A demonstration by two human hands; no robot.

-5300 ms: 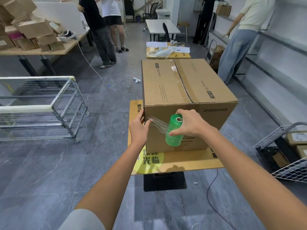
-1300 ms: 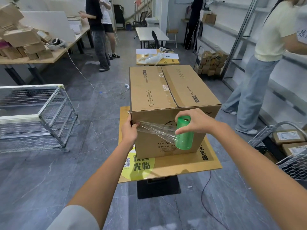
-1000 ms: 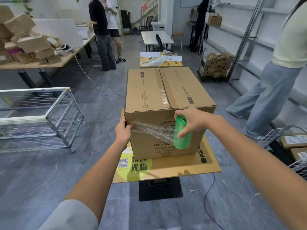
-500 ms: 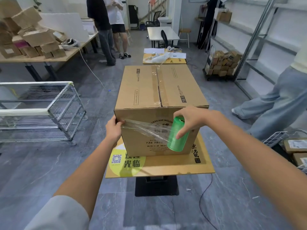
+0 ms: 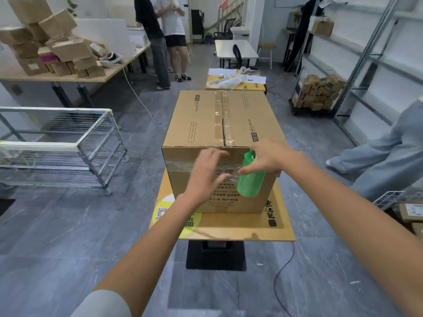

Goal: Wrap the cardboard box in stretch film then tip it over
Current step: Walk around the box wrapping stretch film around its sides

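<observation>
One taped cardboard box (image 5: 206, 120), contents hidden. One green stretch-film roll (image 5: 250, 181) is gripped by right hand (image 5: 270, 156); left of it, left hand (image 5: 206, 172) is laid spread-fingered on box.

Looked out from up on the head, facing forward and down. Sat close behind the left hand (image 5: 207, 170) and right hand (image 5: 266, 156), with arms coming in from the bottom edge. Saw the top and near side of the cardboard box (image 5: 219, 120) on the bench (image 5: 240, 227) right in front. Took in the floor (image 5: 68, 225) and far room too. Was the only view.
</observation>
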